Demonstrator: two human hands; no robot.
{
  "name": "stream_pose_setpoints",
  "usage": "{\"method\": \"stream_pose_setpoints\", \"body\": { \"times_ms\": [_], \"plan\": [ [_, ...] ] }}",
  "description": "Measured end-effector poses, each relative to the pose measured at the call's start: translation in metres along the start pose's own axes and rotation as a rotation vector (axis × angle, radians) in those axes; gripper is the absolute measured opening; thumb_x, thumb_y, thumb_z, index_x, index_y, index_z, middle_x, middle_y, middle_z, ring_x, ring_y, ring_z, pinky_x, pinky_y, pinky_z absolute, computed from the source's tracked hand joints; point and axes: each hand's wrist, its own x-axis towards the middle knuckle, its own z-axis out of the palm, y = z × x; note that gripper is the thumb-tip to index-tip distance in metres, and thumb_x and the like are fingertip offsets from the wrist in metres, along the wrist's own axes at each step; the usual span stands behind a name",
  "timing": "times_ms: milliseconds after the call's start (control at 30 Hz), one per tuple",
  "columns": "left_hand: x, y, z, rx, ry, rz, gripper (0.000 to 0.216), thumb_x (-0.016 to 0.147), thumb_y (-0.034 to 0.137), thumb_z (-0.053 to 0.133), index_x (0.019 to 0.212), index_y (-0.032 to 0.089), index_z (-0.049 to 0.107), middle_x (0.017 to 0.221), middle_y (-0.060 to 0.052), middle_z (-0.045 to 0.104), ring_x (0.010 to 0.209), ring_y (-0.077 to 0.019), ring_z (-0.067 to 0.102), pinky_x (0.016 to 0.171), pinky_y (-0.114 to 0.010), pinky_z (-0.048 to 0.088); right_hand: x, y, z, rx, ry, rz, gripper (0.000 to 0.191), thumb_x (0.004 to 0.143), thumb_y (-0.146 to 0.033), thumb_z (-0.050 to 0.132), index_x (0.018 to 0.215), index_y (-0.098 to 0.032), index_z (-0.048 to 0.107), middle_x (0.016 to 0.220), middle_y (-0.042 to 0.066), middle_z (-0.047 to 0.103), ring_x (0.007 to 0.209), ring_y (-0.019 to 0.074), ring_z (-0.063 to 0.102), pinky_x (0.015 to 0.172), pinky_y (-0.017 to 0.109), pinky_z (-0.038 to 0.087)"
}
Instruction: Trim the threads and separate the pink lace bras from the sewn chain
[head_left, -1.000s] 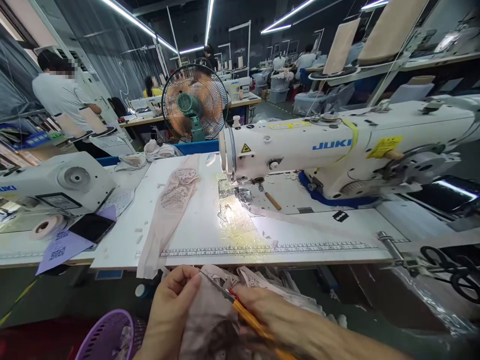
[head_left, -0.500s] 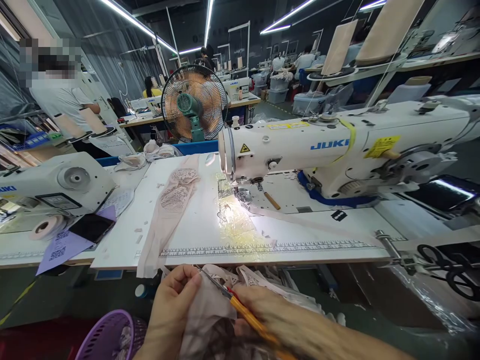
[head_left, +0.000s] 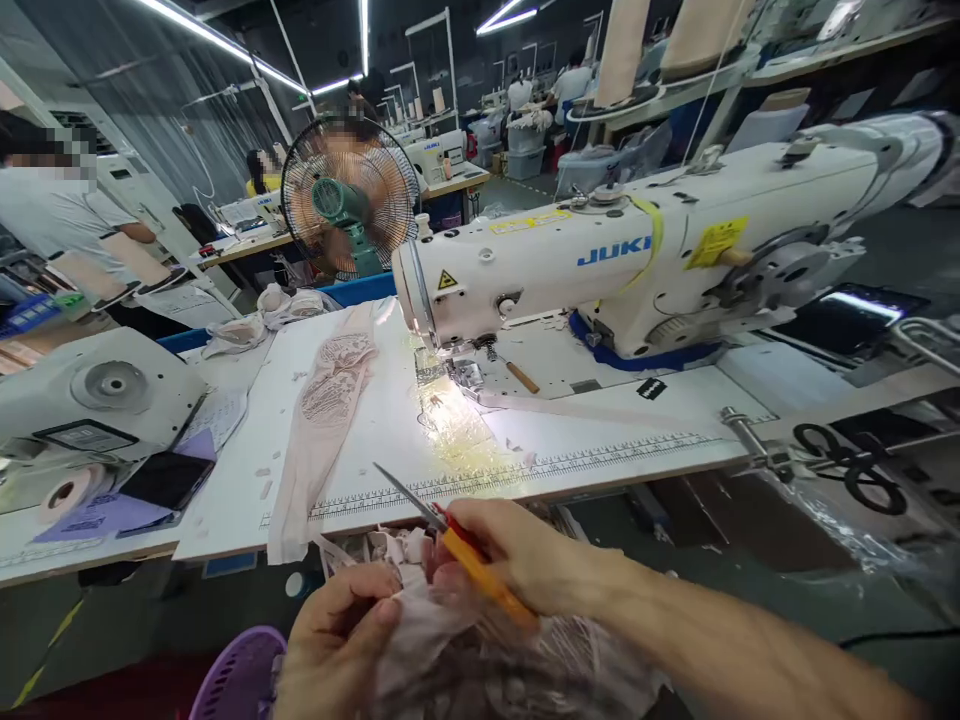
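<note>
My left hand (head_left: 341,630) is closed in a pinch on a thin, pale pink fabric garment (head_left: 420,640), below the table's front edge. My right hand (head_left: 532,560) grips scissors (head_left: 480,575) with orange handles and a red part near the pivot. Their blades point up and left, over the table edge and apart from the left fingertips. Some right fingers also seem to touch the cloth, though the handles partly hide them. Beyond the hands, a pale pink lace bra piece (head_left: 330,385) lies flat on the white table (head_left: 382,430).
A white sewing machine (head_left: 540,260) stands ahead, its lamp lit. Around it are a wooden-handled tool (head_left: 523,377), a razor blade (head_left: 652,389) and a printed ruler (head_left: 600,465). Black scissors (head_left: 855,465) hang at right. A purple basket (head_left: 240,675) sits lower left; a fan (head_left: 349,200) stands behind.
The scissors have come up and away from the cloth beside my left fingertips. My right hand has risen a little; my left still pinches the fabric. The view has turned slightly.
</note>
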Motion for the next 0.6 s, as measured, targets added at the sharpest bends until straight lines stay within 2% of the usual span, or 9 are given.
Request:
{"method": "stream_pose_setpoints", "body": {
  "times_ms": [100,267,467,600],
  "plan": [
    [-0.005,-0.001,-0.003,0.083,-0.04,0.048,0.052,0.047,0.067,0.094,0.055,0.019,0.075,0.065,-0.004,0.069,0.064,-0.0167,0.059,0.059,-0.022,0.048,0.003,-0.002,0.012,0.117,-0.027,0.085,0.017,0.07,-0.024,0.071,0.077,-0.02,0.056,0.061,-0.005,0.053,0.055,0.0116,0.045,0.05,0.024,0.037],
    [-0.002,-0.008,-0.01,0.185,-0.118,0.069,0.049,0.06,0.065,0.09,0.058,0.019,0.073,0.061,-0.003,0.063,0.062,-0.0169,0.056,0.059,-0.023,0.046,0.008,0.006,0.022,0.391,0.003,0.003,0.024,0.063,-0.021,0.072,0.081,-0.02,0.055,0.07,-0.006,0.056,0.058,0.009,0.046,0.054,0.023,0.038],
    [0.009,-0.016,-0.018,0.255,-0.213,0.228,0.032,0.077,0.046,0.084,0.064,0.02,0.072,0.074,-0.004,0.066,0.073,-0.0196,0.06,0.068,-0.024,0.049,0.011,0.012,0.022,0.28,0.068,-0.071,0.022,0.066,-0.025,0.073,0.078,-0.02,0.055,0.067,-0.004,0.055,0.06,0.0124,0.047,0.057,0.026,0.04],
    [0.006,-0.018,-0.011,0.284,-0.114,0.275,0.031,0.077,0.042,0.082,0.061,0.022,0.065,0.072,-0.002,0.063,0.07,-0.0193,0.057,0.064,-0.024,0.045,0.01,0.012,0.022,0.246,0.07,-0.097,0.022,0.069,-0.027,0.072,0.08,-0.021,0.054,0.073,-0.002,0.059,0.063,0.0132,0.05,0.061,0.028,0.043]
  ]
}}
